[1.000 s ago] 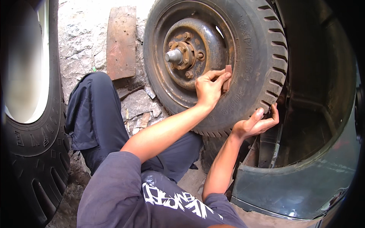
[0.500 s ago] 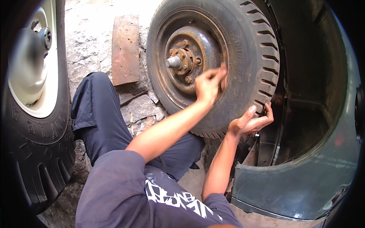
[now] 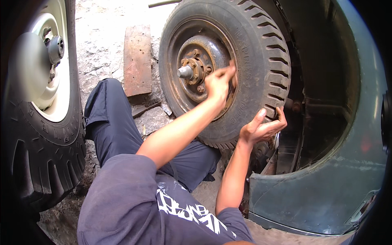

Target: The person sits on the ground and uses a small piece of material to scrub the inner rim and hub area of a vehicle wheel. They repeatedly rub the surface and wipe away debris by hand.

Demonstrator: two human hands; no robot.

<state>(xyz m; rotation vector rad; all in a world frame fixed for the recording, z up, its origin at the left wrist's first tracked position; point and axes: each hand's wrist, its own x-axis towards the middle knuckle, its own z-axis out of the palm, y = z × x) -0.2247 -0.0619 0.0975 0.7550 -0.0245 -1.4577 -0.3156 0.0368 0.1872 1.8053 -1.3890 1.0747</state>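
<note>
A worn black tyre [image 3: 251,87] sits on a rusty steel wheel, its grey-tipped hub [image 3: 185,72] ringed by several bolts. My left hand [image 3: 217,86] reaches across the wheel face, its fingers hooked at the rusty rim [image 3: 230,102]; they are partly blurred. Lower right, my right hand [image 3: 263,127] cups the tyre's tread from below, palm up, thumb and fingertips against the tread blocks. The tyre stands upright before a dark wheel arch, beside the green fender [image 3: 318,196]. What lies behind the wheel is hidden.
Close on the left stands another big tyre [image 3: 45,147] with a cream rim [image 3: 61,81]. A rusty metal plate [image 3: 137,61] lies on the rough stone ground, near a loose stone [image 3: 151,120]. My bent knee [image 3: 108,106] is between the two wheels.
The wheel has shifted slightly left relative to the fender, and both hands have moved with it, keeping their places on rim and tread. The whole view has also shifted a little.
</note>
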